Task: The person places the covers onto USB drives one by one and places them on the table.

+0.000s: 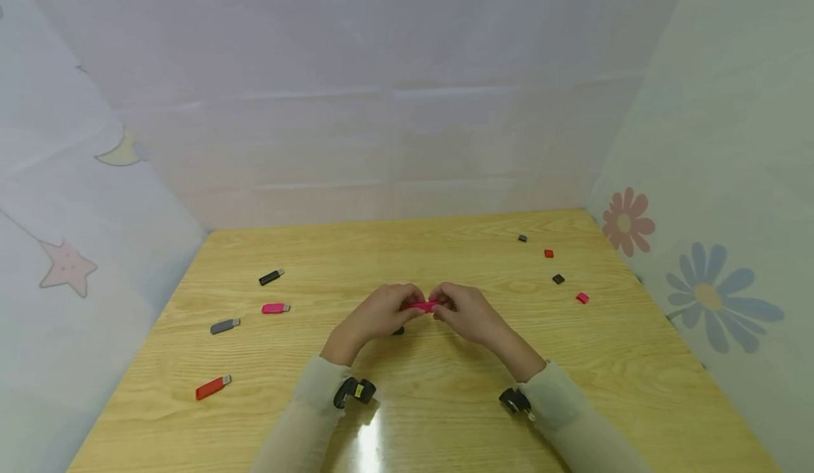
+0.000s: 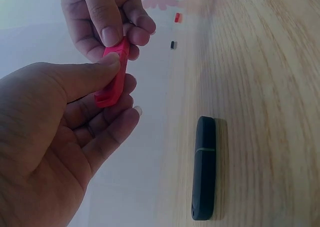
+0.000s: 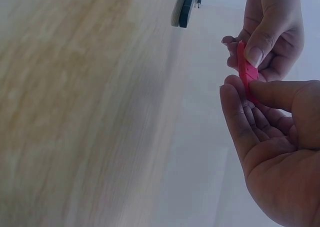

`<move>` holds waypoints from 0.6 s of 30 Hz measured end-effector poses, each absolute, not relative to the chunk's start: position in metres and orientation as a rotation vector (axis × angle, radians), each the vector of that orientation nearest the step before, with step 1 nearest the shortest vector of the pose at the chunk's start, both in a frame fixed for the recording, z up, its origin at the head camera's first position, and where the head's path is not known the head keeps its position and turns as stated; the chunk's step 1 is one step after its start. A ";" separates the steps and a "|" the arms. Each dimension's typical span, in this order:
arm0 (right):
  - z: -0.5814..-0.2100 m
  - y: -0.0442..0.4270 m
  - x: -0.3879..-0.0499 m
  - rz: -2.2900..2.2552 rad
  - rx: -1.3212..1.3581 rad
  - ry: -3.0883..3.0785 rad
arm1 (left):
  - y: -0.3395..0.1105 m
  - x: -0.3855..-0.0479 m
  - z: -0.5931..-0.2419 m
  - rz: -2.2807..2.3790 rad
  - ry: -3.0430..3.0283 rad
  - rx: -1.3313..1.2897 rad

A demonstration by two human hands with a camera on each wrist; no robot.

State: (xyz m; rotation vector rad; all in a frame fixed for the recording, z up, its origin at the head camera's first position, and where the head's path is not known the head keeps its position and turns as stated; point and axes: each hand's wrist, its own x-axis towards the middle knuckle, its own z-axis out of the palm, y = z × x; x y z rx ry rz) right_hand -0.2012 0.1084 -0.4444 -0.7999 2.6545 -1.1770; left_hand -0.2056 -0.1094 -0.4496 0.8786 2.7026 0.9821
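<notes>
Both hands meet over the middle of the table on one pink USB flash drive (image 1: 422,306). My left hand (image 1: 384,312) pinches one end between thumb and fingers, and my right hand (image 1: 469,313) pinches the other end. In the left wrist view the pink drive (image 2: 111,87) looks closed, with no metal plug showing. A black USB flash drive (image 2: 204,169), its cap on, lies on the table below the hands. From the head, my left hand hides most of that black drive (image 1: 398,331).
Uncapped flash drives lie at the left: black (image 1: 270,277), pink (image 1: 274,308), grey (image 1: 224,326) and red (image 1: 211,387). Loose caps lie at the right: grey (image 1: 523,238), red (image 1: 549,254), black (image 1: 558,279) and pink (image 1: 582,298). Patterned sheets (image 1: 394,141) surround the wooden table (image 1: 445,416).
</notes>
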 end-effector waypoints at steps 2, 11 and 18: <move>-0.444 0.108 -0.202 -1.169 -0.798 2.661 | -0.109 -0.206 -0.449 0.981 2.703 0.875; -0.444 0.107 -0.203 -1.166 -0.769 2.677 | -0.108 -0.207 -0.448 0.981 2.709 0.857; -0.446 0.105 -0.203 -1.193 -0.772 2.678 | -0.106 -0.205 -0.448 0.981 2.729 0.866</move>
